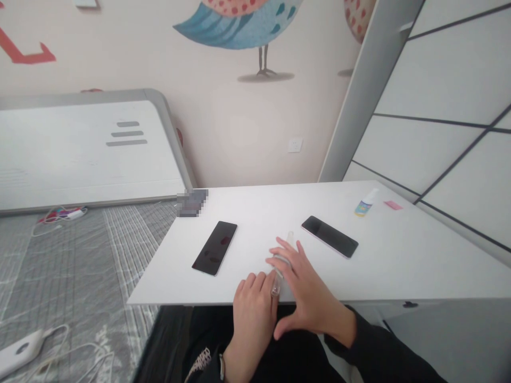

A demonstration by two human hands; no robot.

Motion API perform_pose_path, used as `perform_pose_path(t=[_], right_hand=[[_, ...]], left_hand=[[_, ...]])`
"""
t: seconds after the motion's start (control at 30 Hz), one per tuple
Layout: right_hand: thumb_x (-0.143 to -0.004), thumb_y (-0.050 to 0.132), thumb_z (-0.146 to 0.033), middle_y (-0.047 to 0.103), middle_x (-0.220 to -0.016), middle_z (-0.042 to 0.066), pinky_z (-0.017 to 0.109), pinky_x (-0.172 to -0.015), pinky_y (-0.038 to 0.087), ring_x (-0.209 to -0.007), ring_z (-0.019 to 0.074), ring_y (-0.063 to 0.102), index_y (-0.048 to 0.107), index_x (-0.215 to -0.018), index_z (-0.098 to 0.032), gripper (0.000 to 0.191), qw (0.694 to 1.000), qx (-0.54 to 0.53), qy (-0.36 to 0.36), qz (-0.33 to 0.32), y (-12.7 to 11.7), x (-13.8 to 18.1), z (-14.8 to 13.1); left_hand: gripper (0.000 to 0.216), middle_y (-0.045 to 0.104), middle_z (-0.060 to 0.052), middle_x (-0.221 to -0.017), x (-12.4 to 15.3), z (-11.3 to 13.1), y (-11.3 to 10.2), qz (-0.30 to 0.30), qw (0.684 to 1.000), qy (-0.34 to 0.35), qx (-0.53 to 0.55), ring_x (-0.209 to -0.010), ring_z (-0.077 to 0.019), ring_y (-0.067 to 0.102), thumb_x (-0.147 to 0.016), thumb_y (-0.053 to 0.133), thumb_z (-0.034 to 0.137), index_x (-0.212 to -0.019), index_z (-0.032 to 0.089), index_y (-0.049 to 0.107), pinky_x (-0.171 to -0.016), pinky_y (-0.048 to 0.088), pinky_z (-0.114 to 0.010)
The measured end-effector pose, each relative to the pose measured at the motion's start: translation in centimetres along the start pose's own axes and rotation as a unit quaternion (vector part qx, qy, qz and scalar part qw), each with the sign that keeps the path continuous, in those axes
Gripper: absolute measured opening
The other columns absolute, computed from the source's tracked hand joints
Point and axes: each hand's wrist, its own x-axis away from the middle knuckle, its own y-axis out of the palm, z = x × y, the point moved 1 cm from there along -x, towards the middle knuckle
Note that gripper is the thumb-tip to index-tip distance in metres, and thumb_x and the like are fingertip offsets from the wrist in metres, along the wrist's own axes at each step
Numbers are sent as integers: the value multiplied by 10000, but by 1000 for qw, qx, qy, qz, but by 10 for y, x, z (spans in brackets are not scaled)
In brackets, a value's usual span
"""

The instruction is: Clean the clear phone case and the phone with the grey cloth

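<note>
A clear plastic tube-like thing (282, 261) lies near the front edge of the white table (399, 255). My right hand (307, 292) rests over it, fingers stretched out and laid on the tube. Beside it my left hand (251, 308) lies at the table edge with its fingers curled under, its fingertips next to the tube's near end. A black phone (214, 247) lies face up to the left of my hands. A second dark phone (329, 236) lies to the right of them.
A small spray bottle (364, 204) and a pink scrap (393, 205) sit at the table's far right. A blurred patch (192, 202) marks the far left corner. Left of the table is a grey bed with cables (59, 214) and a white power bank (19, 352).
</note>
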Motion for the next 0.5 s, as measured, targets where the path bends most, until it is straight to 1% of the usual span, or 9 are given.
perform_pose_path(t=[0.07,0.1,0.17,0.23,0.3,0.33,0.43,0.47,0.5], right_hand=[[-759,471,-953,619,-1362,233,689,-1212,213,-1458,425,422,534,-1380,-130,1033,999,-15,-34,-22,-1,2,-7],[-770,446,-953,629,-1355,222,685,-1217,204,-1455,419,429,540,-1386,-140,1025,999,-13,-31,-19,-2,2,-4],[-788,356,-961,632,-1355,222,707,-1211,182,-1454,428,426,553,-1387,-143,1033,1000,13,10,9,-6,1,8],[-789,263,-966,625,-1357,242,743,-1189,179,-1454,453,412,571,-1368,-124,1067,997,46,55,39,-9,-2,21],[-781,229,-974,614,-1362,257,752,-1179,193,-1455,467,402,583,-1349,-106,1095,995,58,65,45,-9,-3,23],[-780,241,-978,609,-1369,258,743,-1183,202,-1457,464,402,584,-1348,-103,1098,997,53,49,34,-8,-3,18],[-789,320,-970,604,-1392,239,669,-1215,237,-1459,420,420,548,-1404,-110,1081,1000,17,-23,-10,-1,0,-2],[-799,339,-959,607,-1396,229,653,-1221,242,-1461,407,422,532,-1428,-119,1067,999,13,-35,-14,1,0,-6],[-808,343,-950,607,-1401,224,648,-1223,241,-1464,401,418,518,-1448,-127,1057,999,17,-34,-13,1,0,-6]], left_hand=[[168,679,-4,-824,0,0,1,7,1000,-2,-2,-747,-229,595,-864,615,57,-925,201,676,-650,423,-376],[171,679,-5,-827,1,0,1,7,1000,0,-1,-750,-231,596,-862,615,56,-932,199,676,-651,423,-376],[250,684,2,-849,1,0,0,3,1000,8,0,-768,-234,600,-869,624,65,-1071,202,677,-659,425,-375],[372,692,12,-881,1,1,-2,3,1000,16,2,-790,-234,605,-884,633,82,-1230,217,635,-673,430,-374],[401,696,13,-893,1,1,-1,7,1000,17,2,-800,-233,608,-888,630,82,-1265,219,619,-682,435,-373],[361,695,11,-882,1,1,0,8,1000,14,1,-793,-232,607,-884,625,75,-1217,213,639,-678,435,-372],[187,685,-4,-839,1,-1,3,6,1000,7,-4,-757,-226,600,-873,604,62,-981,196,679,-652,429,-369],[160,679,-7,-824,1,-1,3,7,1000,6,-5,-745,-224,596,-877,597,64,-925,197,674,-646,427,-369],[156,676,-8,-822,1,-2,3,6,1000,7,-6,-744,-223,596,-885,591,70,-922,197,674,-646,429,-369]])
